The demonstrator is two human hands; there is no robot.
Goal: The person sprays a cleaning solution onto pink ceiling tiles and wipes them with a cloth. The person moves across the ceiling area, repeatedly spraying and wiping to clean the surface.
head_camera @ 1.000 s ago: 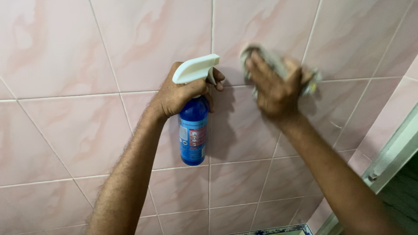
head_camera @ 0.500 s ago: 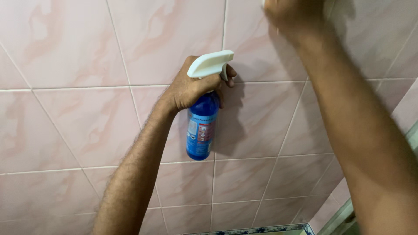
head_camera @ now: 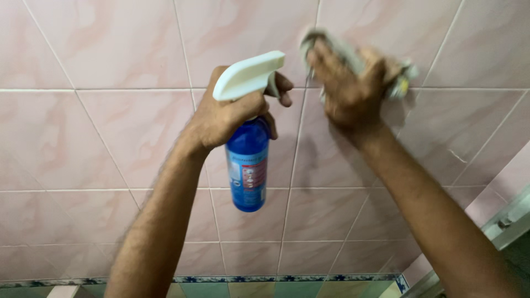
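My left hand [head_camera: 223, 113] grips the neck of a blue spray bottle [head_camera: 247, 165] with a white trigger head [head_camera: 245, 74], a finger curled by the trigger. The bottle hangs upright in front of the pink marbled wall tiles [head_camera: 110, 127]. My right hand [head_camera: 348, 91] presses a crumpled greyish cloth [head_camera: 400, 80] flat against the wall, just right of the bottle's nozzle and at about the same height. The hand hides most of the cloth, and that hand is motion-blurred.
Pink tiles with pale grout lines fill the view. A patterned blue border strip [head_camera: 287, 278] runs along the bottom, with greenish tiles below it. A pale metal frame [head_camera: 505, 223] angles up at the lower right corner.
My right hand with the cloth went up out of the top of the view, then came back down beside the nozzle. The bottle stayed held; the view shifted lower.
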